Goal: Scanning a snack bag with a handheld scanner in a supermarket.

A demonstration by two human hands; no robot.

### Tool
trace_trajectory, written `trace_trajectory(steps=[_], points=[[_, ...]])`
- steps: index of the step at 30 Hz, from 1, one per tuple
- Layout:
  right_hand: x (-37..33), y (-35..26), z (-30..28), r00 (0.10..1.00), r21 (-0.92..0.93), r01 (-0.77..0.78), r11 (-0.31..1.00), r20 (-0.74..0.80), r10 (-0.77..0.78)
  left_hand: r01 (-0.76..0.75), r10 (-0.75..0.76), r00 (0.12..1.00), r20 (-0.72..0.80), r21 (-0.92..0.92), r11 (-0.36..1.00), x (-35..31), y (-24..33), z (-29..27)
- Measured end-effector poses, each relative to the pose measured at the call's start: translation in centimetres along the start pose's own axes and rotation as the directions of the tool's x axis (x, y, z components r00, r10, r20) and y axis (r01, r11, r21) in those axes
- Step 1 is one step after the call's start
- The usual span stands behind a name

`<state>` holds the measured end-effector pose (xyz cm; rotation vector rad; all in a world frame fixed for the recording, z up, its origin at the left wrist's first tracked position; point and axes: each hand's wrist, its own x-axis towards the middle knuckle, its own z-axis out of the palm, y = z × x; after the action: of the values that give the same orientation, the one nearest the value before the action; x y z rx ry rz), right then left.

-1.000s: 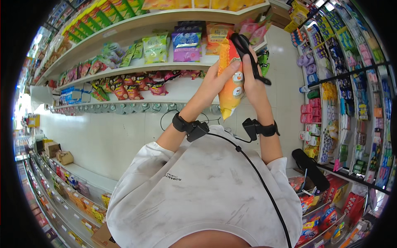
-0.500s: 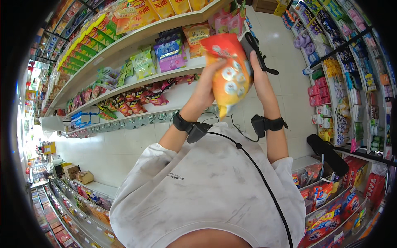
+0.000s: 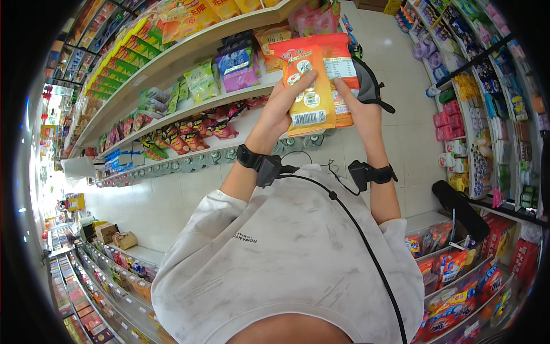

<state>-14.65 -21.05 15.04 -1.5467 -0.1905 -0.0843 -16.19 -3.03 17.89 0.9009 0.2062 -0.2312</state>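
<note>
Head view – orange bag held before the right end of the shelf, long axis roughly crosswise to it – left hand nearer it, right hand farther, both pinching the bag.

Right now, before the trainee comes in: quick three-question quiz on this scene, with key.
1. True or false: the left hand is clear of the orange-and-red packaging.
2. Multiple choice: what colour is the band on the right wrist? A) white B) black C) green
3. Short answer: which bag on the shelf sits just left of the blue-and-purple bag in the picture?

Key:
1. False; its thumb lies across the packaging's face.
2. B.
3. The light green bag.
</note>
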Motion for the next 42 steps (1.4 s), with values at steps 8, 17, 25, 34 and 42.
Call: trace_trajectory(steps=[8,17,25,34,42], points=[[1.5,-0.9,-0.8,0.955,0.114,-0.286,0.951,-0.05,0.293,-0.07,0.068,0.997,0.024,0.096,0.993,-0.2,-0.4,-1.3],[-1.4,-2.4,3.2,0.742,-0.611,0.656,0.444,0.415,-0.526,-0.031,0.017,0.998,-0.053,-0.277,0.96,2.4,-0.1,-5.1],[1.0,1.0,-1.8,0.996,-0.159,-0.087,0.983,-0.028,0.083,-0.106,0.04,0.985,-0.17,-0.397,0.911,2.7,1.2,-6.5],[0.9,-0.4,-1.6,0.894,0.748,-0.373,0.549,0.131,0.428,-0.111,0.082,0.992,-0.097,-0.354,0.929,1.8,2.3,-3.3],[-0.8,-1.8,-1.7,0.896,0.872,-0.424,0.245,0.365,0.252,-0.374,0.356,0.92,-0.165,-0.097,0.922,2.2,2.2,-1.6]])
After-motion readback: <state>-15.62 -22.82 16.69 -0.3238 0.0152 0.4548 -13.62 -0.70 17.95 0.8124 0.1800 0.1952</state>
